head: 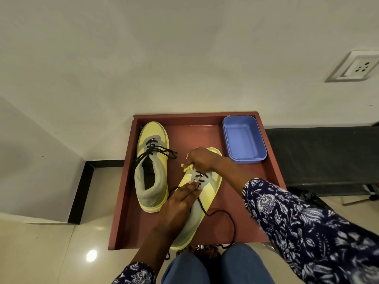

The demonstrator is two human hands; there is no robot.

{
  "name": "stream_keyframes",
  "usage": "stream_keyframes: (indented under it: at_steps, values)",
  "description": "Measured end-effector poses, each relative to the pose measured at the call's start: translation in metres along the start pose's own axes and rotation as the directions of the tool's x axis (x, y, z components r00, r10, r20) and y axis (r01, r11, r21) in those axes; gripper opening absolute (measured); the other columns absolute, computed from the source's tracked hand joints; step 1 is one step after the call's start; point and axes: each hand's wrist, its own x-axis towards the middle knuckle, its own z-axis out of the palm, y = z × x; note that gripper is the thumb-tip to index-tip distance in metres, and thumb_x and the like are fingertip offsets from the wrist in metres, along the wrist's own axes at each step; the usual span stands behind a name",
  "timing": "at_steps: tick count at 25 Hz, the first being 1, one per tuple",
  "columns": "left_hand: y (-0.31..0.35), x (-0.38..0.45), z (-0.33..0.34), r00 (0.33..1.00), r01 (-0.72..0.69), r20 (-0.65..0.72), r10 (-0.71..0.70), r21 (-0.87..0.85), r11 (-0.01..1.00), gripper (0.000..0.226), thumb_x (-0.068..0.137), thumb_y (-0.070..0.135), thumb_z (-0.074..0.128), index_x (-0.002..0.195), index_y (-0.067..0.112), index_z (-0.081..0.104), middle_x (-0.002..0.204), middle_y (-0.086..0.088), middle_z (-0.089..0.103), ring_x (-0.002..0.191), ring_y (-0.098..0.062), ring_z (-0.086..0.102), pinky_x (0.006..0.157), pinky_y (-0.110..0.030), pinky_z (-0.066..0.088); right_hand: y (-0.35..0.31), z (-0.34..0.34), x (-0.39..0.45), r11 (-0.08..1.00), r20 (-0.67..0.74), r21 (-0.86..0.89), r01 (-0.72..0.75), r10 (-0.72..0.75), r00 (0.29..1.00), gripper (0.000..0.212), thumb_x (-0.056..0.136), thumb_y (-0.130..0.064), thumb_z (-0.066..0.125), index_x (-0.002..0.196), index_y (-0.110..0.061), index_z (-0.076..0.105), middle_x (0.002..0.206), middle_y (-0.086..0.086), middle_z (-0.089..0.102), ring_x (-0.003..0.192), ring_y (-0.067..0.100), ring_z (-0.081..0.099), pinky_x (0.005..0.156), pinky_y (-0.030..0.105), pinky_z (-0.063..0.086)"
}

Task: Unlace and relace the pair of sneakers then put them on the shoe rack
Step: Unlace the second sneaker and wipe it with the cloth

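Yellow near sneaker (207, 193) runs toe-away, heel toward the person; right hand (200, 159) pinching at its forward eyelets, flat left hand (180, 198) pressing mid-shoe, black lace (223, 214) trailing heelward.

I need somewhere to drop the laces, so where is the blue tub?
In the head view the blue tub sits in the far right corner of the red-brown tray, just right of the right hand.

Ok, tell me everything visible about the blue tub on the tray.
The blue tub is a shallow rectangular container with rounded corners, apparently plastic, open-topped, nothing visible inside. It sits upright in the far right corner of the red-brown tray, close to its far and right rims. Neither hand nor sneaker touches it.
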Motion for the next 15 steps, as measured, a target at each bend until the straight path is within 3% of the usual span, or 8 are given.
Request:
stream_keyframes:
  at_steps: [4, 8, 11, 15]
  values:
    - [0.0, 0.0, 0.0, 1.0, 0.005, 0.001, -0.005, 0.004, 1.0, 0.043, 0.078, 0.003, 0.039, 0.117, 0.017, 0.047, 0.114, -0.01, 0.067, 0.111, -0.015, 0.048, 0.076, -0.034, 0.058, 0.038, -0.001, 0.0, 0.988, -0.061, 0.052, -0.147, 0.15, 0.987, 0.035, 0.087, 0.0, 0.046, 0.118, -0.007, 0.063, 0.121, 0.013, 0.063, 0.112, 0.031, 0.057, 0.095, 0.037, 0.046]
    - [-0.002, 0.0, 0.0, 1.0, -0.005, 0.005, 0.005, 0.004, 1.0, 0.043, 0.077, 0.002, 0.038, 0.117, 0.017, 0.047, 0.113, -0.011, 0.067, 0.111, -0.015, 0.048, 0.077, -0.035, 0.058, 0.053, 0.005, -0.008, 0.969, -0.133, 0.081, -0.234, 0.243, 0.961, 0.041, 0.088, -0.001, 0.046, 0.126, -0.011, 0.058, 0.133, 0.012, 0.055, 0.124, 0.03, 0.049, 0.105, 0.034, 0.039]
    - [0.0, 0.0, -0.001, 1.0, -0.007, 0.008, 0.007, 0.013, 1.0, 0.044, 0.077, 0.002, 0.038, 0.118, 0.017, 0.047, 0.115, -0.01, 0.067, 0.112, -0.015, 0.047, 0.077, -0.035, 0.058, 0.039, 0.016, -0.011, 0.974, -0.158, 0.101, -0.202, 0.216, 0.964, 0.04, 0.09, -0.007, 0.049, 0.129, -0.013, 0.055, 0.137, 0.012, 0.05, 0.125, 0.03, 0.047, 0.107, 0.035, 0.038]
    - [0.001, 0.001, -0.003, 1.0, -0.008, 0.016, 0.008, 0.012, 1.0, 0.044, 0.077, 0.002, 0.038, 0.118, 0.016, 0.047, 0.115, -0.011, 0.066, 0.112, -0.016, 0.047, 0.077, -0.035, 0.057, 0.018, 0.023, -0.017, 0.993, -0.209, 0.099, -0.068, 0.087, 0.974, 0.043, 0.084, 0.002, 0.052, 0.124, -0.01, 0.059, 0.131, 0.013, 0.057, 0.12, 0.029, 0.051, 0.102, 0.033, 0.04]
